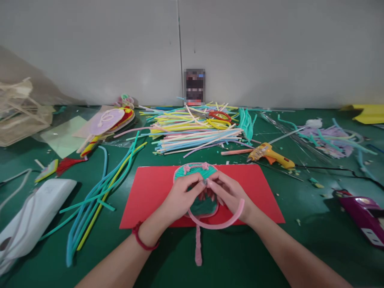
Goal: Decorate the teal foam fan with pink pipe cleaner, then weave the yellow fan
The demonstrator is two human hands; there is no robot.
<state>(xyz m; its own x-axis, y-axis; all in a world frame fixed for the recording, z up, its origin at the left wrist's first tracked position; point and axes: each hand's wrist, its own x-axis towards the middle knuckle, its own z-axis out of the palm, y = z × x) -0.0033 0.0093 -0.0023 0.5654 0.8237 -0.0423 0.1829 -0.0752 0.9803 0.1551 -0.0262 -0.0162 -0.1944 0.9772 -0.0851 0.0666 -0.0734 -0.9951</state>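
Head view of a green worktable (pixel 270 260). A red sheet (pixel 150 196) lies flat at the centre, and on it rests a round fan (pixel 195 171) with a teal face and a pink rim. Its twisted pink handle (pixel 198 248) runs off the near edge of the sheet onto the table.

The left hand (pixel 180 196) and the right hand (pixel 229 194) meet above the middle of the fan, their fingertips touching. Both sets of fingers are drawn together and pinch a pink chenille stem (pixel 219 225). The stem curves out from beneath the right hand in a loose arc over the lower part of the fan. A red cord bracelet (pixel 144 240) circles the left wrist.

Behind the sheet lies a heap of mixed-colour chenille stems (pixel 195 130), with red-handled scissors (pixel 220 116) on top. A yellow glue gun (pixel 270 156) lies just beyond the sheet's far right corner, nozzle pointing left. A long bundle of blue and yellow stems (pixel 99 196) trails along the left side of the sheet. Further left sits a white device (pixel 33 216). Finished fans (pixel 108 120) are stacked at the far left, and a purple device (pixel 363 216) lies at the right edge.
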